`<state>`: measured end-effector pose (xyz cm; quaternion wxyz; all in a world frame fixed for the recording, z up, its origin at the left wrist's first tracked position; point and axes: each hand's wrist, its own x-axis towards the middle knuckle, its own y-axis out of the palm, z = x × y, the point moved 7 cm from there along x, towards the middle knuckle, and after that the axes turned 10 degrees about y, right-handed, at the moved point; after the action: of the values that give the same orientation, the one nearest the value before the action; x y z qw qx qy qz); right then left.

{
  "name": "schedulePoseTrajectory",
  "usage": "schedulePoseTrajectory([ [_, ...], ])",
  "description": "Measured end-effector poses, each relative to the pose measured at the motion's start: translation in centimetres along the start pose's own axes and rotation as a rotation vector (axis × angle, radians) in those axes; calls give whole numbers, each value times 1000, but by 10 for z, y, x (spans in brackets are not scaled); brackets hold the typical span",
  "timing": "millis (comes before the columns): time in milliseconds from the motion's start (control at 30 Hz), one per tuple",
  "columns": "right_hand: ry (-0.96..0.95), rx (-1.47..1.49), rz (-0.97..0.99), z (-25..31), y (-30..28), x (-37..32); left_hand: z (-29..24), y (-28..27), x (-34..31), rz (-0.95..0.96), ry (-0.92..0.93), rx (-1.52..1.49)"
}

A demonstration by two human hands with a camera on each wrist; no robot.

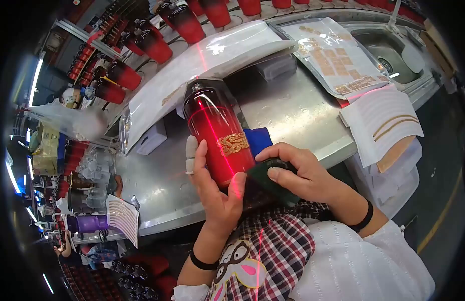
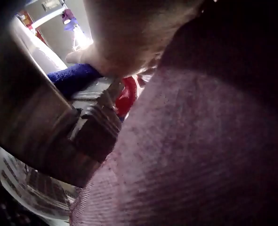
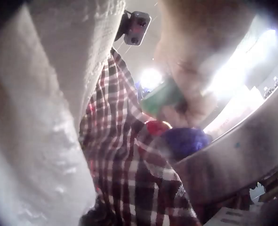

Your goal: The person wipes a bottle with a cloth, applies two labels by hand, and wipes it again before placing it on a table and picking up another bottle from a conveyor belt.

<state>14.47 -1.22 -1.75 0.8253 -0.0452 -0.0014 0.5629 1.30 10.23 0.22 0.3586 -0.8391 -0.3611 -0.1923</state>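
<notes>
at the near edge of the bench [image 1: 287,113], the red bottle [image 1: 207,118] lies tilted, its neck pointing far and its gold pattern [image 1: 234,144] facing up. the left hand [image 1: 217,195] holds its near end, fingers along the left side, thumb across from them. just right of its base, the right hand [image 1: 312,175] pinches a dark green pad [image 1: 275,179] between thumb and curled fingers. the step seems to be smoothing or wiping by the pattern; the next move calls for a steady bottle and light, even pressure. a blue cloth [image 1: 258,140] sits just beyond the pad.
</notes>
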Motion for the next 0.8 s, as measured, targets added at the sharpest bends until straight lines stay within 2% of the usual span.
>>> schedulePoseTrajectory([
  [167,-17,10,8,1,1,0,0,2,0,5,21,39],
  [233,-10,-24,-23,2,0,0,2,1,-1,14,-26,10],
  [300,-19,-31,-46,3,-1,0,-1,-4,-4,14,47,38],
  [367,-41,-8,-66,3,-3,-1,-8,-15,-14,12,242,122],
  [400,-43,-11,-70,2,-4,-1,-18,-19,-18,-47,360,261],
  [500,-40,-3,-74,-2,-6,-1,-31,-8,-33,111,649,573],
  [533,-31,12,-77,-3,-6,0,-32,-8,-33,79,655,574],
  [667,65,67,-76,-8,-9,-1,-34,-8,-28,127,874,645],
  [800,-9,38,-148,-7,-12,-1,-39,-3,-21,183,986,660],
])
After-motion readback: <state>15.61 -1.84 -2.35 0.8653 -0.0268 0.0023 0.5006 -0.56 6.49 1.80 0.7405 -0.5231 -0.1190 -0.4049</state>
